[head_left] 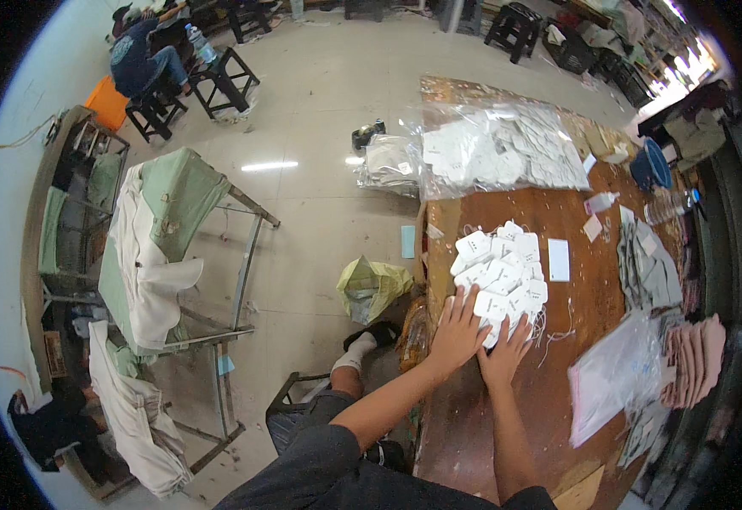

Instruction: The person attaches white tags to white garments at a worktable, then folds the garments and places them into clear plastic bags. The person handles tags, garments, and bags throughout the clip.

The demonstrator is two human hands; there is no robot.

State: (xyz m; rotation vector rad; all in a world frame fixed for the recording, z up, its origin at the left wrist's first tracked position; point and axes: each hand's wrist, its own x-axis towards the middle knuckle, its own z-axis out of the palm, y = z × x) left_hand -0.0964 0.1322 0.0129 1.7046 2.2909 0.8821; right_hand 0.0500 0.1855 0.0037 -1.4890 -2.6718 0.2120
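A loose heap of white hang tags with thin white strings lies on the brown wooden table. My left hand rests on the heap's near left side, its fingers stretched out. Just to its right, my right hand touches the near edge of the heap with fingers apart. Neither hand grips anything that I can see. Strings trail from the heap beside my right hand. A single white card lies to the right of the tags.
Beyond the heap lies a large clear plastic bag of white tags. Along the right are a blue cup, a water bottle, grey fabric pieces, a plastic bag and pink fabric pieces. A yellow sack stands on the floor.
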